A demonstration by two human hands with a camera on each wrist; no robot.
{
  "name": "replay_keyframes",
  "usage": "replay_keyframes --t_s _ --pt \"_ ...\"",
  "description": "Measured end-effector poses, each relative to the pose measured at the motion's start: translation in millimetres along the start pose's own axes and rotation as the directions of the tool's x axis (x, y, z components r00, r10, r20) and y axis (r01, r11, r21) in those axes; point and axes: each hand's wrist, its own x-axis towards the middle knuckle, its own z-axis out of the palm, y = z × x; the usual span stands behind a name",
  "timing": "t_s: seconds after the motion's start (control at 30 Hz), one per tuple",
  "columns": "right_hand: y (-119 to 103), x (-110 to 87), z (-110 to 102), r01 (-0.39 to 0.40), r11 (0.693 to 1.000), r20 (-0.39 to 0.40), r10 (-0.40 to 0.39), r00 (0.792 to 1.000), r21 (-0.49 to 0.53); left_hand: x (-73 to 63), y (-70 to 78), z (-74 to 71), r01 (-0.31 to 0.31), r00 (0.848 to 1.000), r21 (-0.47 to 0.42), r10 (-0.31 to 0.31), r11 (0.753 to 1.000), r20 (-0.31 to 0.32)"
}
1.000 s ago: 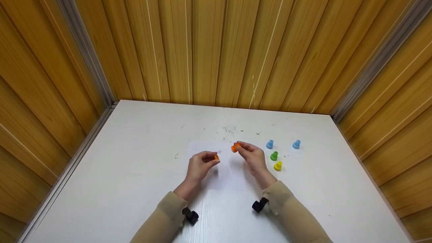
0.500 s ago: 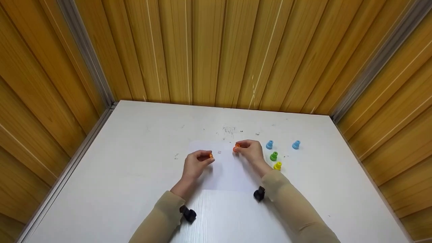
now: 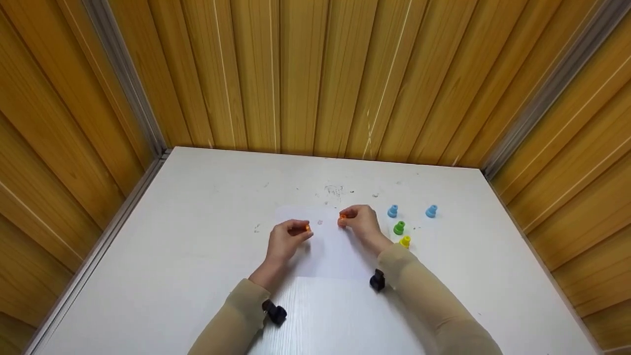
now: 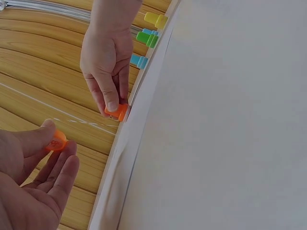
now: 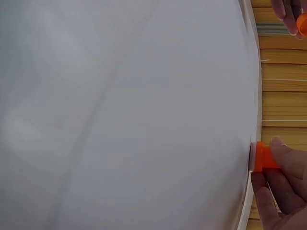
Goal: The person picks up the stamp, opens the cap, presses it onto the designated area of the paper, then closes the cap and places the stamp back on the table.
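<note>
1. Paper (image 3: 323,261), white and flat on the desk (image 3: 197,212), beneath both hands; small grey mark (image 3: 320,222) within its outline, between the two hands.
2. At the left hand (image 3: 286,241): small orange piece (image 4: 57,140) pinched between thumb and fingertips, raised above the paper, apart from it; rounded end turned toward the left wrist camera, with a faint reddish marking.
3. At the right hand (image 3: 362,222): orange stepped piece (image 5: 261,156) gripped between thumb and curled fingers, narrow part in the grasp, wide base downward, seemingly touching the paper near its far right part. Pale layer visible under the orange rim in the right wrist view.
4. Beyond the right hand, to its right: near blue piece (image 3: 392,211), upright on the desk, wide end down; green piece (image 3: 399,228) just beside it, closer to the person; yellow piece (image 3: 405,241) next in line, partly hidden by the right sleeve (image 3: 419,291).
5. Farther right, well apart from that row: far blue piece (image 3: 431,211), likewise upright.
6. Under each forearm, at the cuff: black wrist camera (image 3: 274,313).
7. Around the desk: wood-patterned panels (image 3: 296,74), with grey metal profiles in the corners; dark scuffs (image 3: 333,191) on the desk beyond the paper.
</note>
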Motion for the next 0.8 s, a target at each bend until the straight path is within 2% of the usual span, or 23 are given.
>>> replay_keyframes --t_s 0.27,0.47,0.8 --pt "2.1 0.1 4.2 0.016 0.997 -0.003 -0.016 1.000 -0.077 0.7 0.2 -0.1 0.012 1.000 0.013 -0.012 1.000 0.002" --pt "-0.1 -0.1 4.2 0.057 0.994 -0.042 -0.061 0.997 -0.089 2.8 4.0 -1.1 -0.014 1.000 0.036 0.014 0.999 0.001" --pt "0.2 2.0 4.2 0.030 0.995 -0.021 -0.032 0.999 -0.092 2.9 1.1 0.3 0.011 1.000 0.015 -0.011 1.000 0.001"
